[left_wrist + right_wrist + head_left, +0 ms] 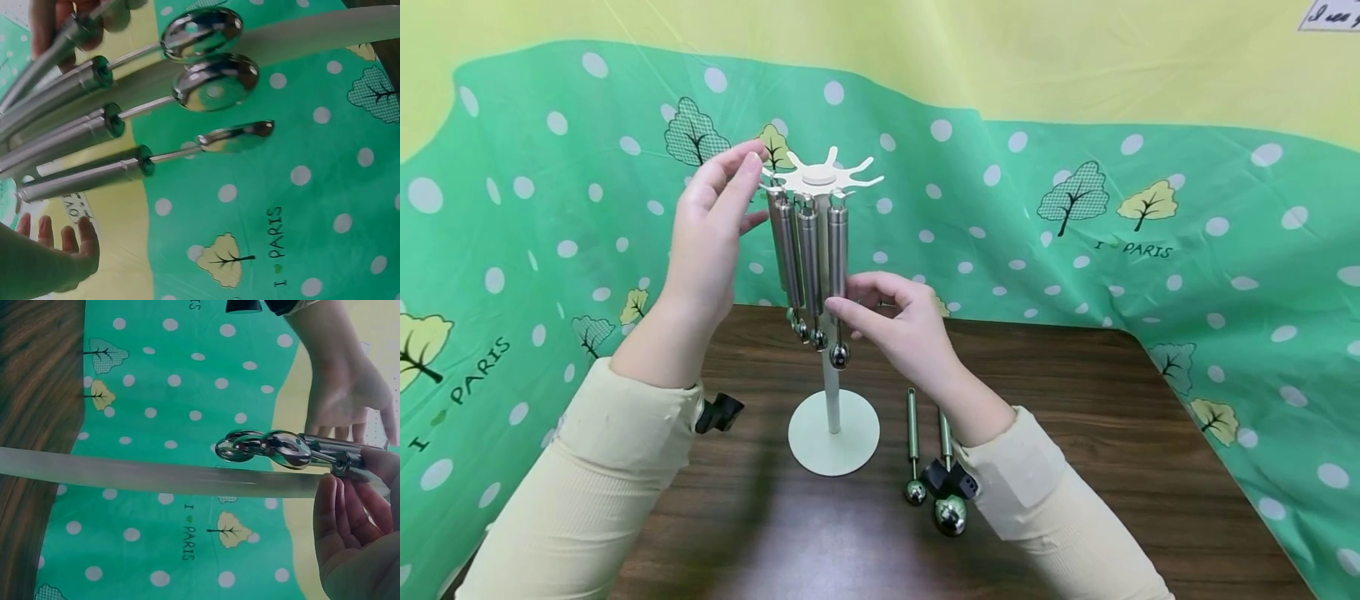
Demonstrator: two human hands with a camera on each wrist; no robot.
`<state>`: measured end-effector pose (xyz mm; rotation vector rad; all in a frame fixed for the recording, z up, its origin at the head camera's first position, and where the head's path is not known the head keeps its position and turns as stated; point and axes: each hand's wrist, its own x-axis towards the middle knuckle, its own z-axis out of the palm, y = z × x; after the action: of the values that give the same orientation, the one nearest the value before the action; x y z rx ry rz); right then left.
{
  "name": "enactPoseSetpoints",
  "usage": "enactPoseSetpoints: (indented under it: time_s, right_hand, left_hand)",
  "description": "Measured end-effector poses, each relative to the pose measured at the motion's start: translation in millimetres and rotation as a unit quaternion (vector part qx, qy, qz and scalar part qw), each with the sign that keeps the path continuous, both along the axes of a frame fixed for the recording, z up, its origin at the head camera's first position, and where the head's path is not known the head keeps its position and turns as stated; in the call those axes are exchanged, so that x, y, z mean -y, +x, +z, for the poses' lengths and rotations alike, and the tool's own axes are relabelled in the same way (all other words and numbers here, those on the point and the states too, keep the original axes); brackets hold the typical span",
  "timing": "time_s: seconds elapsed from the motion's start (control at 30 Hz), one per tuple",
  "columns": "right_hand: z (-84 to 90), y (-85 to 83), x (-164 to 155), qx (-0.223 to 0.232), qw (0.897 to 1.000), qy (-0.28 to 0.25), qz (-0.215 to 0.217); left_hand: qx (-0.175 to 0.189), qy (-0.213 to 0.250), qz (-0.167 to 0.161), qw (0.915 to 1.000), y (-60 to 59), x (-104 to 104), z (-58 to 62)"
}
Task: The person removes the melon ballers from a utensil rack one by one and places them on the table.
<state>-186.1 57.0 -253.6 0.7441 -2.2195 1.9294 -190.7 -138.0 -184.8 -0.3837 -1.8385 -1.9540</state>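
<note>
my right hand (901,321) pinches one spoon (838,250) by its handle, thumb against fingers; the spoon is upright beneath the white rack (818,175), and i cannot tell whether it is hooked. my left hand (707,212), fingers apart, is beside the rack's arms. other spoons (808,250) hang alongside; two more spoons (951,515) lie on the table (1075,417).

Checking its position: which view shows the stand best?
Head view: the stand shows from hooked top to round base, though hanging utensils hide some of the pole. Both wrist views show mainly its pole, no base.
</note>
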Motion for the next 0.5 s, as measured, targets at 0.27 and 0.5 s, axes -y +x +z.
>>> enactPoseSetpoints:
  time_s: [0.27,0.5]
  right_hand:
    - [4.2,5.5,-4,-0.015,1.0,-0.009,-0.006]
    - [7.2,10.8,-7,-0.026,1.0,-0.011,-0.002]
  left_hand:
    - [-0.021,0.028,-0.109,0.9935,-12.9,6,-10.5]
    - [-0.048,0.049,-0.164,0.9841,-21.9,5,-19.2]
